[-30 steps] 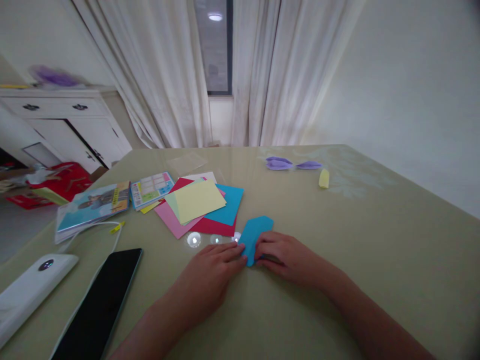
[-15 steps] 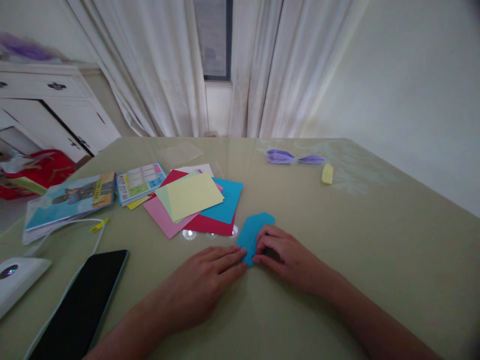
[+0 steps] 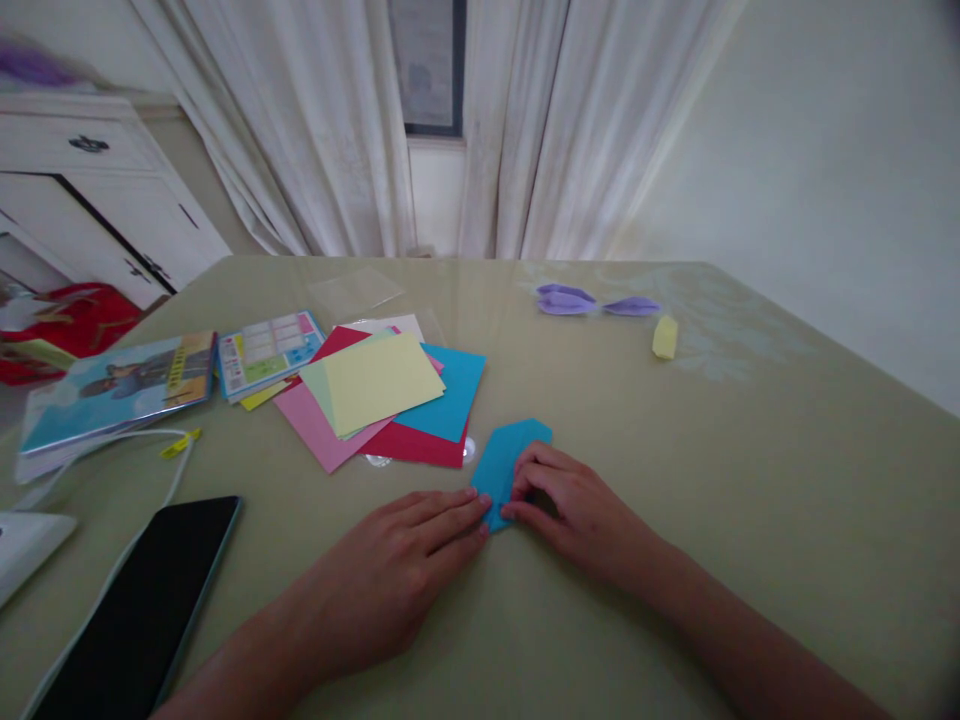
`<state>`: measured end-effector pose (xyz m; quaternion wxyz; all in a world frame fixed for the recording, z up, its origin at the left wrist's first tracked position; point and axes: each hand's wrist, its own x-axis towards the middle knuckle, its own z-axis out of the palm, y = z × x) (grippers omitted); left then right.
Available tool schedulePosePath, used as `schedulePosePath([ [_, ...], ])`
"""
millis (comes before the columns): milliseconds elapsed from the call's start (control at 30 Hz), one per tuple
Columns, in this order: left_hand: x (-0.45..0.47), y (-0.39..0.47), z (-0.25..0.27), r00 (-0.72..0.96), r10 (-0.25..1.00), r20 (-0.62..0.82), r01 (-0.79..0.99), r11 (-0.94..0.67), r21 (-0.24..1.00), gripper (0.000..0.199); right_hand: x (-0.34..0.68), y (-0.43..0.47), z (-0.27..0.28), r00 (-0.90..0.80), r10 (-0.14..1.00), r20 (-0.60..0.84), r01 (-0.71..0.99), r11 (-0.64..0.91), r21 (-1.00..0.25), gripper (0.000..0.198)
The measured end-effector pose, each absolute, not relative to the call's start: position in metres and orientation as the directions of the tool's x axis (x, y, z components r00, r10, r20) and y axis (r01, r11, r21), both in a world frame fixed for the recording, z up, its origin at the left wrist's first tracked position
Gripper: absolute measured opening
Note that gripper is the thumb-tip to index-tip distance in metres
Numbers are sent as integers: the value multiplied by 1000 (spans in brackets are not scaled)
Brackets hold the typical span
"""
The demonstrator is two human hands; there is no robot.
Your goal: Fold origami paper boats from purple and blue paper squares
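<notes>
A folded piece of blue paper with slanted corners lies on the table between my hands. My left hand rests flat, its outstretched fingertips pressing the lower left edge of the paper. On the other side, my right hand pinches the paper's right edge between thumb and bent fingers. The thumb tip touches the lower part of the sheet. My right fingers partly cover that edge, so the fold beneath them is hidden.
Loose coloured sheets lie beyond my left hand, beside a booklet and a sticker-like card. A phone and white cable are at left. Purple folded paper and a small yellow piece sit at the far right.
The camera view has shifted slightly, so the surroundings appear moved. Both hands stay at the blue paper, with the right thumb a touch further left on it.
</notes>
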<state>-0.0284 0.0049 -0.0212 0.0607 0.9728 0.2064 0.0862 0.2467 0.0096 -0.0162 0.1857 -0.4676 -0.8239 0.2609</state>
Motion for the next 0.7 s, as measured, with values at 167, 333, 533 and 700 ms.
schedulePosePath([
  [167, -29, 5, -18, 895, 422, 145, 396, -901, 178, 60, 244, 9, -14, -471, 881, 51, 692, 404, -598, 13],
  [333, -30, 5, -19, 894, 425, 142, 394, -896, 205, 64, 243, 8, -13, -436, 899, 41, 688, 362, -629, 12],
  [533, -29, 4, -18, 890, 442, 110, 413, -885, 216, 68, 245, 7, -13, -447, 894, 38, 637, 347, -688, 8],
  [700, -27, 4, -17, 886, 451, 112, 418, -879, 229, 66, 244, 7, -14, -462, 886, 38, 634, 360, -684, 9],
])
